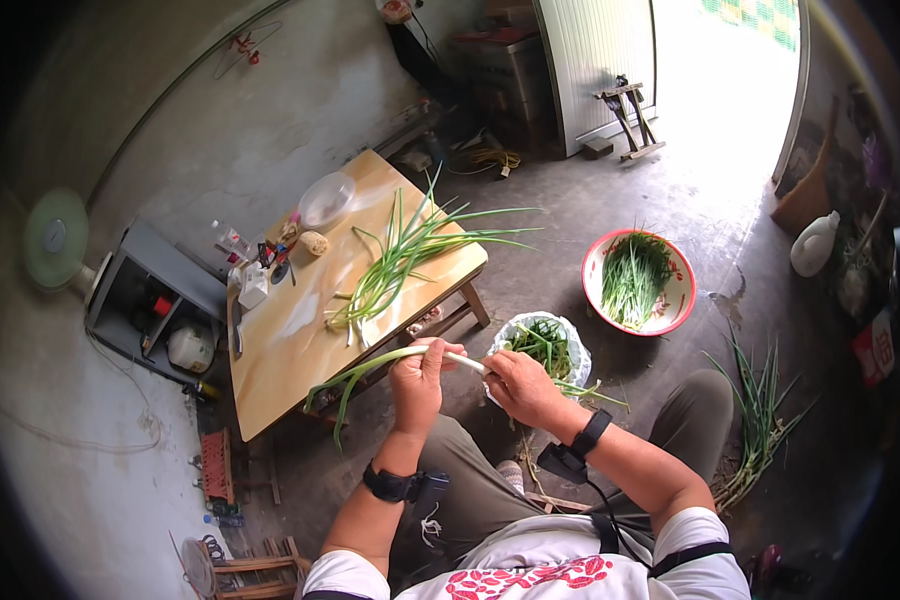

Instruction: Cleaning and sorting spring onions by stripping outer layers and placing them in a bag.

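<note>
A scallion (461, 360) is stretched between my two hands, its green leaves hanging down to the left past the table edge. My left hand (420, 371) grips it around the pale stalk. At its white end, the fingers of my right hand (521, 384) are closed on the stalk. Just beyond my right hand stands a bin lined with a white plastic bag (581, 360), with green leaf trimmings (544, 341) in it. Some pale leaf strips hang over the bin's near side, partly hidden by my right hand. A bunch of scallions (390, 277) lies on the wooden table (292, 382).
A red-rimmed basin (682, 315) holding thin green stalks sits on the floor. More scallions (757, 442) lie right of my knee. On the table are a knife (236, 326), a clear plastic bowl (327, 201) and a white box (253, 285). A small wooden stool (634, 120) stands by the doorway.
</note>
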Available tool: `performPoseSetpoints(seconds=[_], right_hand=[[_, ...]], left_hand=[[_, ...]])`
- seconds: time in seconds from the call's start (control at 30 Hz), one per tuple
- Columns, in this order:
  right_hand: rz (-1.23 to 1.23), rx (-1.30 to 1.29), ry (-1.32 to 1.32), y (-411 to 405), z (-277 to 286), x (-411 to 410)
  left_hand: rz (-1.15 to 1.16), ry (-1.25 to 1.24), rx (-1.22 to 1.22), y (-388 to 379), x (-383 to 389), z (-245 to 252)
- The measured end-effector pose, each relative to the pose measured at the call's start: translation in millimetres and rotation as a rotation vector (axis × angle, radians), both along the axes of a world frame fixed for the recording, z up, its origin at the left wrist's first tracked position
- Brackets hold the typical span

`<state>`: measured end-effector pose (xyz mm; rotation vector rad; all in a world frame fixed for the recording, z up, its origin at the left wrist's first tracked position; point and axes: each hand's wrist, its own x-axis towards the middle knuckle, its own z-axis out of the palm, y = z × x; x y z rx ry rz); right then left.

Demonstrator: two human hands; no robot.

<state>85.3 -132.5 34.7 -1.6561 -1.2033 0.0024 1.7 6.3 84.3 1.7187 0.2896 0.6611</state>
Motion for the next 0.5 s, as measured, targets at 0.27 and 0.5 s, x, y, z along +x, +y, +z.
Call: performPoseSetpoints(seconds=[0.27, 0.5], right_hand=[[-0.013, -0.015, -0.004, 0.5, -4.9, -3.4], [-0.044, 0.014, 0.041, 3.6, -6.9, -3.1]], left_hand=[[0.008, 0.009, -0.042, 2.8, -1.3, -4.8], [0.012, 0.022, -0.072, 0.9, -0.7, -6.8]])
